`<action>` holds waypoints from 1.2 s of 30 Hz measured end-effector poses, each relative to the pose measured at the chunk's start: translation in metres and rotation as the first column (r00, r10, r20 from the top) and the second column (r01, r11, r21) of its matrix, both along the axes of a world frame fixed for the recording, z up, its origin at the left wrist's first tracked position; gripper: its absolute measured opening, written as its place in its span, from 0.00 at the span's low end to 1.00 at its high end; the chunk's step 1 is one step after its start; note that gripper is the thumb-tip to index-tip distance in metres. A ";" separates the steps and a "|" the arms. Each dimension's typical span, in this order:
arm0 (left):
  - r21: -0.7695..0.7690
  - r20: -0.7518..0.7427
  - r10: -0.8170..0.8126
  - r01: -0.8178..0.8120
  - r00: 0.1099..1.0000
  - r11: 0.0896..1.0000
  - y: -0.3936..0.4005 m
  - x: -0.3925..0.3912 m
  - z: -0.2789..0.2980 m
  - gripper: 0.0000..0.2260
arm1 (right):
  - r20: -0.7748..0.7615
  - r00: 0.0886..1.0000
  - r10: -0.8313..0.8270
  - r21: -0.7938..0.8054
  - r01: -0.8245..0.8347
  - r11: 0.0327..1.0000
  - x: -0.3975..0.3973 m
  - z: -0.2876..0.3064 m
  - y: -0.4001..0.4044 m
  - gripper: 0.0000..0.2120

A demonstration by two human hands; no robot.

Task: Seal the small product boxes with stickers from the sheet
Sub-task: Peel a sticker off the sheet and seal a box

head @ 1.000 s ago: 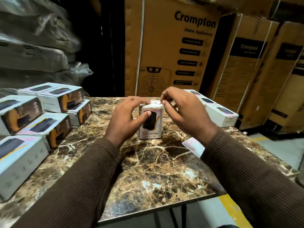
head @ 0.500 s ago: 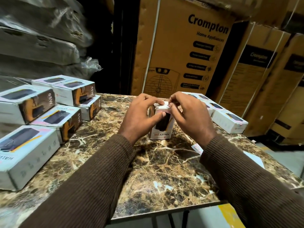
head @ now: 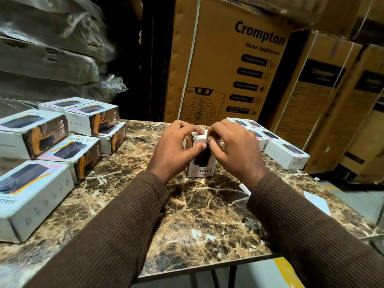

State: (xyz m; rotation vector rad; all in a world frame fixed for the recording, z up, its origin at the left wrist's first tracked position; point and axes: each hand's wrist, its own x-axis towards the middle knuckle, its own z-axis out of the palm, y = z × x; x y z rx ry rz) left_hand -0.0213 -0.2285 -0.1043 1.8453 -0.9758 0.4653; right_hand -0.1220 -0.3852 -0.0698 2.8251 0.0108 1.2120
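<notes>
While the left hand (head: pixel 172 150) grips the upright small white product box (head: pixel 200 163) standing mid-way on the brown marble worktop (head: pixel 207 215), the right hand (head: pixel 234 150) pinches a sticker at its top edge.

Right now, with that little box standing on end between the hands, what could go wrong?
1. The upright box stands on its narrow end; pressing the sticker over its top edge could tip it, though the left hand steadies it.
2. The right hand might lay the sticker crooked or creased.
3. The sticker sheet lies half under the right sleeve, so a forearm move might drag it.
</notes>
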 end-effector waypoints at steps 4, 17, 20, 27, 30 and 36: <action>-0.001 0.004 -0.003 0.003 1.000 1.000 0.000 0.000 0.000 0.14 | -0.010 1.000 0.019 0.028 -0.019 0.999 -0.001 0.001 -0.001 0.05; -0.006 0.002 -0.008 0.008 1.000 1.000 0.000 0.001 -0.001 0.14 | -0.026 1.000 -0.005 -0.003 0.005 1.000 -0.002 0.002 0.001 0.07; -0.002 0.023 0.000 0.000 1.000 1.000 0.000 0.002 -0.001 0.13 | -0.030 1.000 -0.009 0.010 0.010 1.000 -0.002 0.002 0.001 0.07; 0.005 0.026 0.006 -0.006 1.000 1.000 0.000 0.002 -0.001 0.13 | -0.057 0.998 0.018 0.011 -0.018 1.000 -0.006 0.002 -0.002 0.09; 0.008 0.036 0.013 -0.014 0.999 1.000 0.000 0.003 -0.001 0.14 | -0.072 0.995 0.063 0.037 -0.060 0.997 -0.009 0.003 -0.003 0.13; 0.018 0.041 0.014 -0.015 0.999 1.000 -0.001 0.001 0.000 0.15 | -0.024 0.988 0.152 0.270 -0.140 0.953 -0.002 0.012 -0.013 0.13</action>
